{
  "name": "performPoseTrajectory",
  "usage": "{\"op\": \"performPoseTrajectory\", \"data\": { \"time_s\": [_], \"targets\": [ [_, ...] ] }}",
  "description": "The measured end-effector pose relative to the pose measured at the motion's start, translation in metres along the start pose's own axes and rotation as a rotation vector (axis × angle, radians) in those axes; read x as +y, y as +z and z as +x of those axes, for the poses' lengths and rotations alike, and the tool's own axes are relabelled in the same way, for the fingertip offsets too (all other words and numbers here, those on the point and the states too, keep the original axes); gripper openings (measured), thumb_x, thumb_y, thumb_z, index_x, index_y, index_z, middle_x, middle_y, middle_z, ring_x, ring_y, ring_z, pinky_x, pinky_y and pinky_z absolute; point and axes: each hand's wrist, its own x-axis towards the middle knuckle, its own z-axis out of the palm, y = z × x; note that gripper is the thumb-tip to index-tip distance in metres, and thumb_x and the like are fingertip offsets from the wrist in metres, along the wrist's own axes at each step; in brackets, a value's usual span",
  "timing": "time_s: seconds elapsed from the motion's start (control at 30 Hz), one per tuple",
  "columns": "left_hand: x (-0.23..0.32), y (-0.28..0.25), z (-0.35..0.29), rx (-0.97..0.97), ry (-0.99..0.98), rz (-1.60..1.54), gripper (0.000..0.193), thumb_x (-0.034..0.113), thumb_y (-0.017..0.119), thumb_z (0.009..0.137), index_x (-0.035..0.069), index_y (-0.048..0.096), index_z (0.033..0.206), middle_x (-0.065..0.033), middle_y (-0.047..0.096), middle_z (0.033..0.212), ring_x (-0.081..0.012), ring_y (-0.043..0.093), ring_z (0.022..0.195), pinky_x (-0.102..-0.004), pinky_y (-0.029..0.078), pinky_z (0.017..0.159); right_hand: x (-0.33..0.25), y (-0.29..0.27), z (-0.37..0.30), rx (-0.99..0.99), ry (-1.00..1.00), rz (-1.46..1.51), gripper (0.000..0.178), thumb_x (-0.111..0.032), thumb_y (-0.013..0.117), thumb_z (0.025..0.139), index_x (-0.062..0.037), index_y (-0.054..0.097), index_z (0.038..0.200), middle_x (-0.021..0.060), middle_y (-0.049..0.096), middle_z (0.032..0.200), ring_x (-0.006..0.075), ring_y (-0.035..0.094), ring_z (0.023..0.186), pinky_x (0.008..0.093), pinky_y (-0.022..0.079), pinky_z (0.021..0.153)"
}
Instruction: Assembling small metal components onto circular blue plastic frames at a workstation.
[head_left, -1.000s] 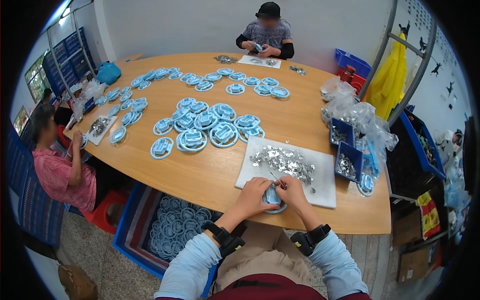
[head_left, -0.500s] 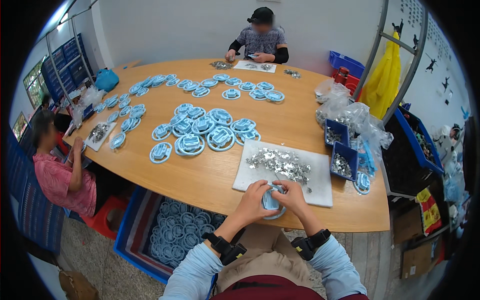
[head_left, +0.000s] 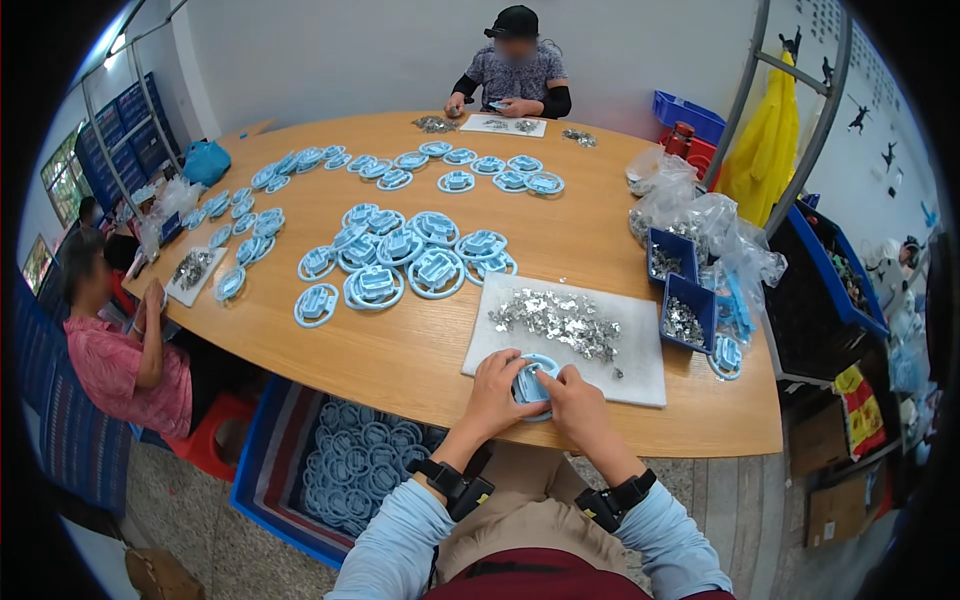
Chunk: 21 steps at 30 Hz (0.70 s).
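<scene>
Close to the near table edge I hold a round light blue plastic part (head_left: 537,366), an open ring with a raised block in its middle. My left hand (head_left: 494,394) is closed round its left side, with the thumb along the near rim. My right hand (head_left: 580,402) is closed against its right side, and its thumb and fingertips press on the middle block. Whether a small metal piece is under those fingertips is hidden. Just beyond my hands, small shiny metal pieces (head_left: 560,322) lie heaped on a white board (head_left: 640,365).
Two dark blue bins (head_left: 688,346) of metal pieces stand at the board's right, beside clear plastic bags (head_left: 735,245). Several blue parts (head_left: 437,270) lie piled mid-table. A blue crate (head_left: 270,480) of them stands below. Co-workers sit left (head_left: 130,365) and far (head_left: 515,75).
The blue part has turned in my hands, so more of its ring and block faces up. My right fingers have come down from a raised pinch onto the block.
</scene>
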Motion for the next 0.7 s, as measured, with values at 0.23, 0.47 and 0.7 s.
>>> {"op": "performPoseTrajectory", "data": {
  "time_s": [0.23, 0.47, 0.7],
  "targets": [
    [-0.002, 0.001, 0.0, 0.012, 0.005, 0.003, 0.057, 0.026, 0.078, 0.055, 0.002, 0.059, 0.103, -0.0146, 0.052, 0.112, -0.0328, 0.048, 0.106, -0.0416, 0.038, 0.091, -0.01, -0.002, 0.005, -0.04, -0.016, -0.036, 0.035, -0.007, 0.054, 0.077, -0.0102, 0.056, 0.112, 0.0127, 0.054, 0.088, 0.0296, 0.061, 0.068, 0.0397, 0.05, 0.057],
    [-0.006, 0.001, 0.001, 0.031, 0.059, 0.047, 0.057, 0.023, 0.078, 0.055, 0.002, 0.057, 0.105, -0.0159, 0.051, 0.115, -0.0335, 0.048, 0.107, -0.0419, 0.037, 0.092, -0.009, 0.005, 0.012, -0.058, 0.011, -0.056, 0.029, -0.01, 0.058, 0.077, -0.0064, 0.06, 0.105, 0.0129, 0.058, 0.082, 0.0297, 0.061, 0.071, 0.0392, 0.048, 0.06],
    [0.027, -0.012, -0.008, -0.016, 0.021, -0.06, 0.065, 0.025, 0.081, 0.056, 0.003, 0.055, 0.111, -0.0216, 0.047, 0.12, -0.0374, 0.047, 0.11, -0.0421, 0.041, 0.091, 0.018, 0.004, 0.016, 0.265, 0.127, 0.358, 0.039, -0.018, 0.068, 0.07, -0.0043, 0.063, 0.106, 0.0097, 0.063, 0.077, 0.0185, 0.057, 0.062, 0.0292, 0.045, 0.058]
  ]
}}
